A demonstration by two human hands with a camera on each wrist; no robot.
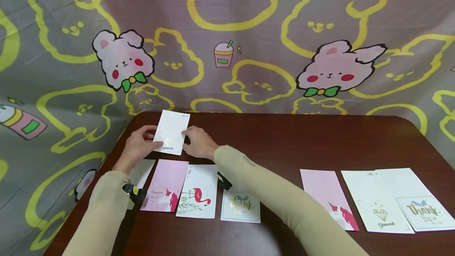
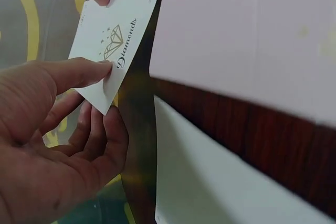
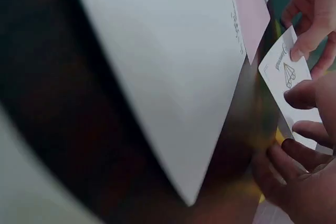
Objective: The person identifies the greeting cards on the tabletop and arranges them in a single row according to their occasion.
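Nearest, smooth oblong cards [image 1: 196,177] lie on the dark wooden bench [image 1: 270,141]. Beyond them at the left, the left hand [image 1: 136,145] and right hand [image 1: 200,143] pinch the thin white diamond card [image 1: 172,129] by opposite edges, each grip narrow; light, even pressure should avoid creases. Behind hangs wrinkled, patterned cloth [image 1: 261,44].

- Dark brown table [image 1: 263,141] with rounded far corners
- Grey cloth [image 1: 256,38] behind it, patterned in yellow outlines [image 1: 192,1]
- Printed rabbits [image 1: 328,68] with green bows [image 1: 321,91]
- Printed pink drink cups [image 1: 223,57]
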